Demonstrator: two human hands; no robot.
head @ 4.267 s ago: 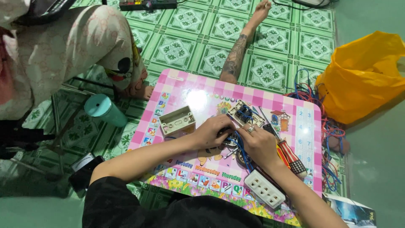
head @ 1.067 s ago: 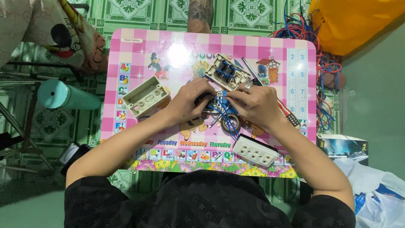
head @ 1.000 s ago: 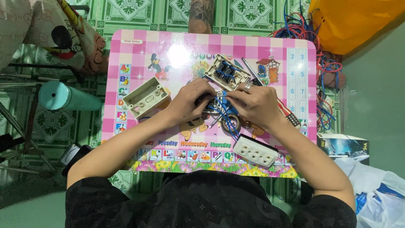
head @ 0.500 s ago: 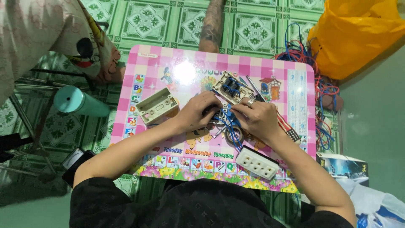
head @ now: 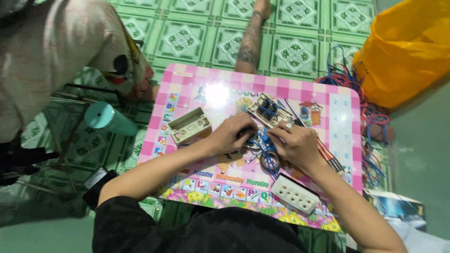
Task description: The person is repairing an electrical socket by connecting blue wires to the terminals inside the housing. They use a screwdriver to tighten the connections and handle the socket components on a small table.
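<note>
My left hand (head: pixel 229 136) and right hand (head: pixel 294 144) pinch together on blue wires (head: pixel 263 144) mid-table; the bundle runs away from me toward the wired socket module (head: pixel 269 109), on the pink table (head: pixel 328 100).

A glossy, smooth laminate is shown on the pink checked table (head: pixel 328 98) — a bright glare is thrown back from it. Matt cream plastic is seen in the open box (head: pixel 189 125) and the white socket strip (head: pixel 295 193). Shiny plastic insulation coats the blue wires (head: pixel 265 146). The yellow bag (head: pixel 403 51) looks thin, crinkled plastic — the floor tiles (head: pixel 187 40) are smooth and faintly glossy. The teal bottle (head: pixel 108 119) appears satin-finished.
</note>
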